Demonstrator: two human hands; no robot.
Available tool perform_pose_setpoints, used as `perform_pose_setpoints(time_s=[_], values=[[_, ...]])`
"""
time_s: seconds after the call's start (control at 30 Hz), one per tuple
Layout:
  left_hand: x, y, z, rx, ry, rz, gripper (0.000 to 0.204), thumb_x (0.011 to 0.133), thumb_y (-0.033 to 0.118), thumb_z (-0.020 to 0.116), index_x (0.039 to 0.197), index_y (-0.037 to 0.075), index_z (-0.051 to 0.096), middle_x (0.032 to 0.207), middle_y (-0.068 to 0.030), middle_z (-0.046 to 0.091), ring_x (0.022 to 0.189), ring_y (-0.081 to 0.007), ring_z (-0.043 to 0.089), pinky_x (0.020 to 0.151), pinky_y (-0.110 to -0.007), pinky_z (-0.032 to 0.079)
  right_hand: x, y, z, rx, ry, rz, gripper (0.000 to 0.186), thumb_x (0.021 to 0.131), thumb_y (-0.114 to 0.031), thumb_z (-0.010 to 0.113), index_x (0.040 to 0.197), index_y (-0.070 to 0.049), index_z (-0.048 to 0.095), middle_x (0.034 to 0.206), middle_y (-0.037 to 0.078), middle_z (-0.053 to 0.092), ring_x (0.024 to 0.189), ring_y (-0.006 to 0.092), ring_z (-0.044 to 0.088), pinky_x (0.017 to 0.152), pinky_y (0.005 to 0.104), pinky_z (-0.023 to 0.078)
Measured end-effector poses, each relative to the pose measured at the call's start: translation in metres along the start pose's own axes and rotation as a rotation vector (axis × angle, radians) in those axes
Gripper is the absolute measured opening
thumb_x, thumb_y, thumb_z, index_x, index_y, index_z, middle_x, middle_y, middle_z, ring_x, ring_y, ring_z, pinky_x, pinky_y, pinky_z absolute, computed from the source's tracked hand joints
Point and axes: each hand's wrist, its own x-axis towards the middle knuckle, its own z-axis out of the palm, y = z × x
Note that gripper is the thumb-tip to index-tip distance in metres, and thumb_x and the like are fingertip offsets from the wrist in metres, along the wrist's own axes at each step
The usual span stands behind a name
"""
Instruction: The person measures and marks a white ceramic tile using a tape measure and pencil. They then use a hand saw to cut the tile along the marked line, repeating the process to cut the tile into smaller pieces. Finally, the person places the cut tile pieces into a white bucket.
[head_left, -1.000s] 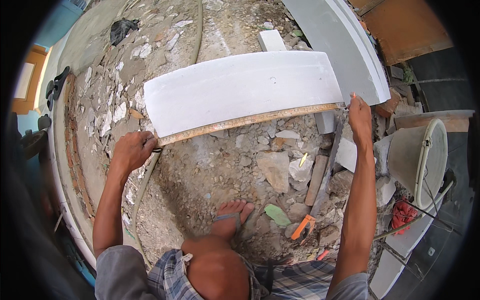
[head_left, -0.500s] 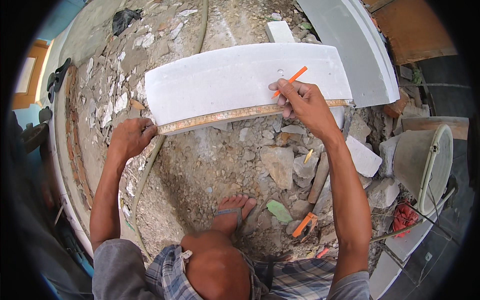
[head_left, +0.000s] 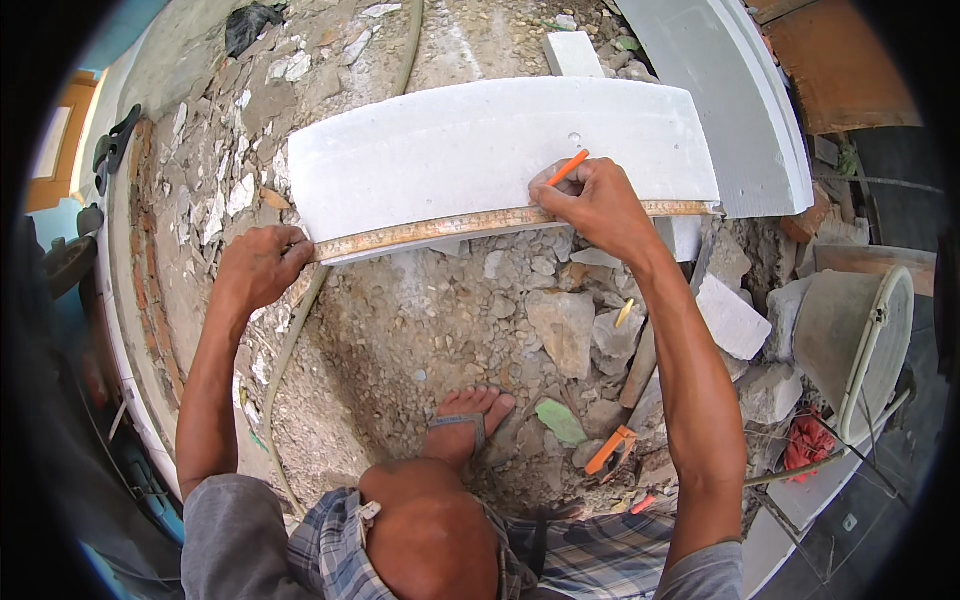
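Observation:
A long white lightweight block (head_left: 430, 145) lies crosswise in front of me. Along its near edge stretches a worn yellowish measuring tape (head_left: 430, 229), its far end at the block's right corner. My left hand (head_left: 265, 265) is closed on the tape at the block's left corner, thumb and fingers pinched together. Over the tape, right of the block's middle, my right hand (head_left: 590, 200) grips an orange pencil (head_left: 568, 167). The pencil's tip is hidden by the fingers, so I cannot tell whether it touches the block.
Large pale slabs (head_left: 715, 110) lean at the far right. A bucket (head_left: 850, 330) lies tipped beside broken stones (head_left: 560, 330). An orange-handled tool (head_left: 610, 452) is on the rubble near my foot (head_left: 465, 425). A hose (head_left: 290, 370) runs along the ground at left.
My right hand has moved slightly left and down toward the tape's edge, and the pencil has tilted lower. My left hand stays at the block's left corner.

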Motion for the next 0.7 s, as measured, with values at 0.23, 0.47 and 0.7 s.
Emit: perform_pose_setpoints(time_s=[0.23,0.47,0.7], values=[[0.0015,-0.0008,0.0013,-0.01,-0.009,-0.009,0.032,0.098,0.036,0.062,0.098,0.008,0.078,0.088,-0.0192,0.075,0.082,-0.0396,0.072,0.076,-0.05,0.054,0.0012,0.0015,0.0011,-0.054,-0.01,-0.016,0.032,0.089,-0.029,0.077,0.088,0.002,0.078,0.066,0.004,0.065,0.06,0.0103,0.055,0.056,0.0304,0.044],[0.0025,-0.0048,0.0044,-0.01,0.003,0.017,0.033,0.098,0.036,0.061,0.097,0.008,0.077,0.081,-0.0189,0.073,0.077,-0.0395,0.071,0.073,-0.05,0.053,0.0002,-0.0025,-0.0008,-0.064,-0.032,-0.013,0.031,0.089,-0.03,0.078,0.089,0.001,0.079,0.066,0.005,0.065,0.059,0.0112,0.055,0.056,0.0307,0.044],[0.0029,-0.0062,0.0059,-0.019,-0.001,0.017,0.033,0.099,0.037,0.06,0.096,0.008,0.077,0.079,-0.0187,0.072,0.075,-0.0387,0.07,0.071,-0.05,0.052,0.0005,0.0005,0.0007,-0.04,-0.008,-0.012,0.035,0.087,-0.029,0.077,0.086,0.005,0.078,0.063,0.01,0.065,0.057,0.0147,0.057,0.055,0.0344,0.048]])
